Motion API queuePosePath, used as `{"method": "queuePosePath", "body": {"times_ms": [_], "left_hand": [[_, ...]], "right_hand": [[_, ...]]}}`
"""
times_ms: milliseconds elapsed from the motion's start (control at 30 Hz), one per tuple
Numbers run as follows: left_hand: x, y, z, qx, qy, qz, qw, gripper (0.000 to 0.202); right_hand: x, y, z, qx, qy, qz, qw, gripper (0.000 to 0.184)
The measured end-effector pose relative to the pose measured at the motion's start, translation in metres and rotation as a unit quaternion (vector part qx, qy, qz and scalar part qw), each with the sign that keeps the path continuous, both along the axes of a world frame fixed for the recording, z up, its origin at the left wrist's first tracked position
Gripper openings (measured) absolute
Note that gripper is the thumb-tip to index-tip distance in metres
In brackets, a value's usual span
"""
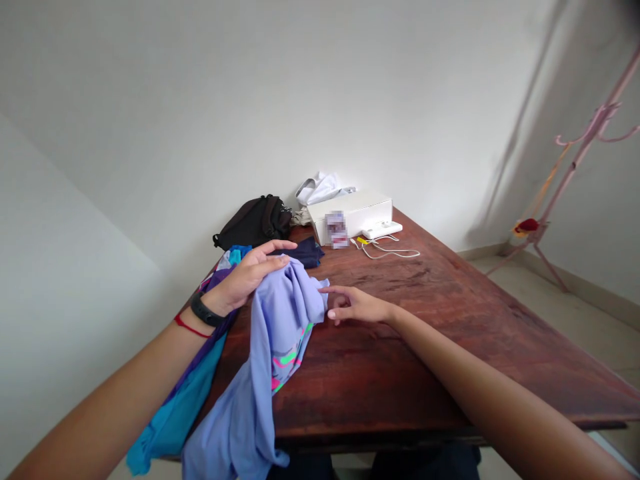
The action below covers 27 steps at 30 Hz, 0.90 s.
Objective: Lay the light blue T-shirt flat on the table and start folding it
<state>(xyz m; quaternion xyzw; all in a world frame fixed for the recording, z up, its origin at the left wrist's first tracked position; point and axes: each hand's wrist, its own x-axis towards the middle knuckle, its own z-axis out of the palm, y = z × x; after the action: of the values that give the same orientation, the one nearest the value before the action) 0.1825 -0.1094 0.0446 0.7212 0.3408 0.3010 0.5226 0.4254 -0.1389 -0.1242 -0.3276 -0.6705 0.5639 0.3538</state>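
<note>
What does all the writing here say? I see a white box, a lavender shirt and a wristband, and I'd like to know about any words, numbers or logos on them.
White box: the label on its front is blurred, so it can't be read.
Lavender shirt: pink and green marks, no readable words.
Black wristband: nothing readable.

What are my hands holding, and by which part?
Your left hand holds the bunched top of a lavender garment; your right hand holds nothing, fingertips at its edge.
</note>
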Motion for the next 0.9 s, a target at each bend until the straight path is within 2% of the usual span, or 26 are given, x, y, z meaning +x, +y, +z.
{"method": "queuePosePath", "body": {"times_ms": [100,200,300,400,533,633,733,833,900], "left_hand": [[0.005,-0.007,-0.01,-0.015,0.026,-0.035,0.999,0.048],[0.014,-0.016,-0.018,-0.028,0.032,-0.068,0.997,0.045],[0.025,-0.023,-0.026,0.007,0.031,-0.097,0.995,0.039],[0.033,-0.032,-0.035,0.022,0.044,-0.139,0.989,0.038],[0.04,-0.049,-0.049,-0.06,0.113,-0.252,0.959,0.048],[0.043,-0.063,-0.055,-0.069,0.14,-0.308,0.938,0.061],[0.044,-0.069,-0.058,-0.04,0.149,-0.321,0.934,0.067],[0.038,-0.058,-0.063,0.003,0.16,-0.295,0.942,0.049],[0.03,-0.042,-0.07,0.055,0.184,-0.243,0.951,0.036]], "right_hand": [[0.0,-0.004,0.006,-0.035,-0.008,0.03,0.999,0.074],[-0.002,-0.006,0.006,-0.033,-0.014,0.052,0.998,0.056],[-0.003,-0.007,0.002,-0.044,-0.015,0.049,0.998,0.047],[-0.003,-0.008,-0.001,-0.042,-0.012,0.012,0.999,0.038],[-0.002,-0.005,0.003,-0.012,0.02,-0.045,0.999,0.028],[0.0,0.0,0.009,0.018,0.091,-0.114,0.989,0.023],[0.001,0.003,0.012,0.022,0.162,-0.198,0.967,0.021],[0.002,0.004,0.012,0.001,0.222,-0.234,0.947,0.024],[0.004,0.006,0.011,-0.01,0.255,-0.25,0.934,0.026]]}}
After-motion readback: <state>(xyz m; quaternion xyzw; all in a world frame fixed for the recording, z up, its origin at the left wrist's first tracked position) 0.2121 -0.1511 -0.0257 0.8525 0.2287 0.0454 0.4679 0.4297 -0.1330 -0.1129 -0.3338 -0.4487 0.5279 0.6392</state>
